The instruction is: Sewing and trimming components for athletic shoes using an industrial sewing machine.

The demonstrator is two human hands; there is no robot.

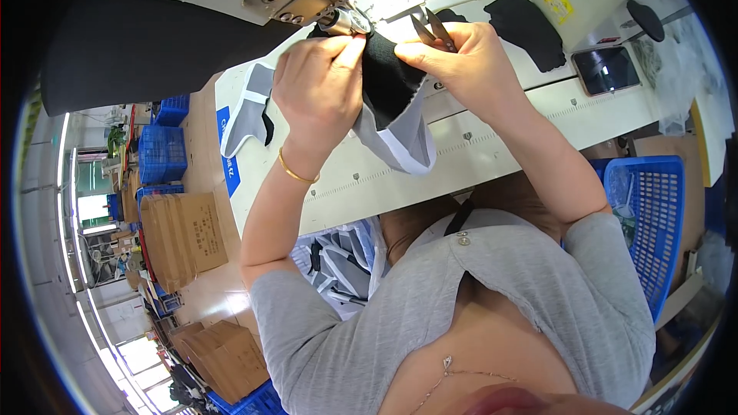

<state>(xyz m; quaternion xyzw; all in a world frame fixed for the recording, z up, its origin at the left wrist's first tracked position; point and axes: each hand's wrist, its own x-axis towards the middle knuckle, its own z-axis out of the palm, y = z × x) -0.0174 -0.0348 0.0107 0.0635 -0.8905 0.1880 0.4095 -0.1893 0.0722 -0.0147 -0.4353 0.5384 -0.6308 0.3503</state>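
Wht tabletop [332, 198]: L hand [319, 92] & R hand [473, 65] (w/ snips [440, 29]) pinch cloth [389, 81].

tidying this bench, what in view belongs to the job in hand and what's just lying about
Likely part of the job:
black, grey and white fabric piece, in left hand
dark, pointed metal snips, in right hand
silvery metal sewing-machine head
grey-and-white fabric piece alongside

Apparently lying about:
black rectangular phone
brown cardboard box

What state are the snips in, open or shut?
Open: the snips in the right hand show two dark blades with a visible gap between their tips.
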